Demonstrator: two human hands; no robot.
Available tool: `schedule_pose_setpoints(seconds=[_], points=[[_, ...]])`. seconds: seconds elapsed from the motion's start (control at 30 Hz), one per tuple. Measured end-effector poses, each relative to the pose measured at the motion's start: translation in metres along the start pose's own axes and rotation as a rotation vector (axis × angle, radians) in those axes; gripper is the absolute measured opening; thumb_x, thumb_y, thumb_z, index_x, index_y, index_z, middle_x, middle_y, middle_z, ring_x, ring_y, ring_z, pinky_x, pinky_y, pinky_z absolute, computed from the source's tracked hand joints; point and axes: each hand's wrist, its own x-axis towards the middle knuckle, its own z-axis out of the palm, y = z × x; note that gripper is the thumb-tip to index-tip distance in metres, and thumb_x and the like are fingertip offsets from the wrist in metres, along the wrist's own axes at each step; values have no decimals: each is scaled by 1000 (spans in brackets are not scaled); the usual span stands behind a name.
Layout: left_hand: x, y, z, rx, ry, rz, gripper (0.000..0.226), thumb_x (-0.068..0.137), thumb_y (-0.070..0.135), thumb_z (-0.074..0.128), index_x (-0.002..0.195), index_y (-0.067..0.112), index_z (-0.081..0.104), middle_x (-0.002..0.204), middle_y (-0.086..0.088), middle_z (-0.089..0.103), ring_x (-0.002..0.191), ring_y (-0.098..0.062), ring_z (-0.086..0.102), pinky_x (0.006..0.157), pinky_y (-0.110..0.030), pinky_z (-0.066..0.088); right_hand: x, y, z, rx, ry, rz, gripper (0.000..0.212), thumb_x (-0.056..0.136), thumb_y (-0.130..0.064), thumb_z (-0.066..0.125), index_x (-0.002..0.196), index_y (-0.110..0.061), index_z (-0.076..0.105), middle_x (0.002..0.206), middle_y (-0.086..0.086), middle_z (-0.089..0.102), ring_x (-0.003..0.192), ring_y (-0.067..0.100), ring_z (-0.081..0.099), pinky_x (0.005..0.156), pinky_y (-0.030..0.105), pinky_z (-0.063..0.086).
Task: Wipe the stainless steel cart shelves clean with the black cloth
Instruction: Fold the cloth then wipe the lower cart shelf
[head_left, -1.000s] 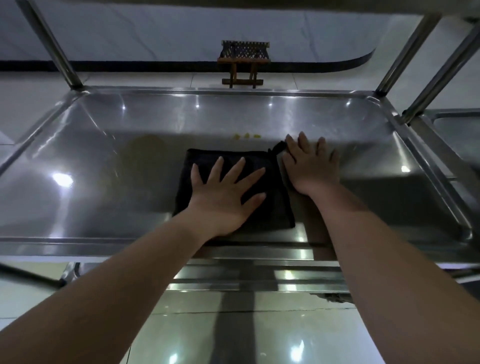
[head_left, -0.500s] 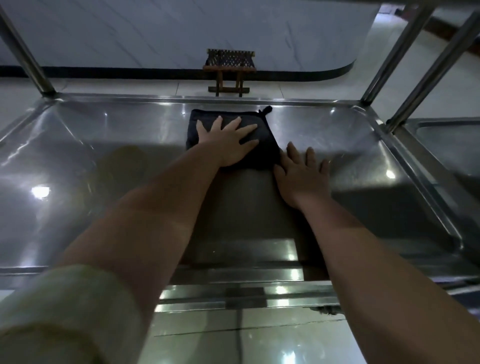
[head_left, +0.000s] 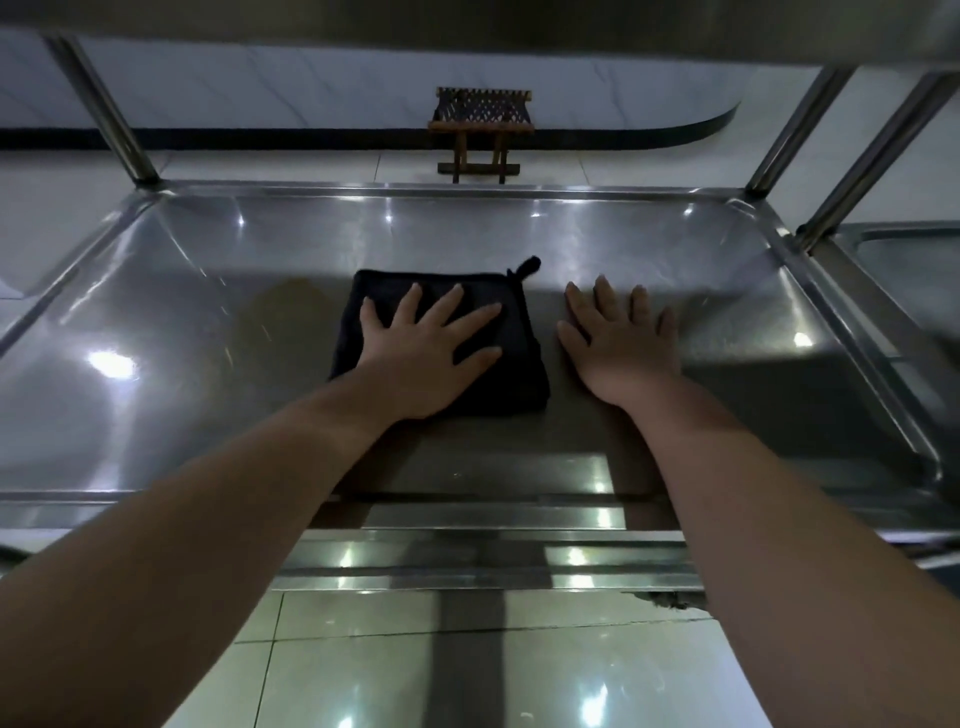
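You're seeing a dim, bluish scene: white glare spots dot the shiny stainless steel cart shelf (head_left: 156, 332), your arms shadow its middle, and the edges bow and blur.

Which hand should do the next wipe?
The left hand. It lies flat on the folded black cloth, ready to push it. The right hand rests on the bare stainless steel shelf beside the cloth.

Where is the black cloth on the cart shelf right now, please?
In the head view, the black cloth lies flat near the middle of the steel shelf, pressed under the left hand, with the right hand flat on bare metal just beside it.
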Motion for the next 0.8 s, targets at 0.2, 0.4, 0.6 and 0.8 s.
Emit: schedule_pose_setpoints(seconds=[0.2, 0.4, 0.6, 0.8], points=[[87, 0, -12, 25, -42, -16, 59, 88, 76, 18, 144, 61, 4, 163, 14, 3, 149, -29, 0, 109, -69, -1, -24, 0, 8, -5, 71, 4, 60, 96, -65, 12, 152, -44, 7, 164, -7, -1, 149, 34, -1, 114, 59, -8], [57, -6, -14, 30, -73, 58, 58, 89, 76, 15, 143, 62, 0, 162, 15, -2, 149, -27, -4, 111, -67, -7, -19, 3, 6, 7, 64, -1, 58, 97, -63, 15, 152, -46, 9, 164, -8, 0, 150, 32, -2, 116, 59, -7], [-79, -14, -3, -19, -49, 123, 61, 75, 86, -8, 133, 72, -16, 160, 22, -9, 149, -22, -11, 111, -61, -14, -19, 1, 5, 13, 66, 7, 59, 96, -63, 16, 152, -45, 8, 164, -8, 1, 150, 33, -1, 116, 60, -3], [-77, -3, -4, -17, -52, 80, 61, 76, 83, -4, 134, 70, -15, 160, 20, -10, 149, -24, -12, 112, -64, -10, -20, -4, 5, 21, 36, 54, 58, 97, -61, 15, 152, -46, 4, 164, -8, -2, 150, 33, -4, 115, 60, -6]])
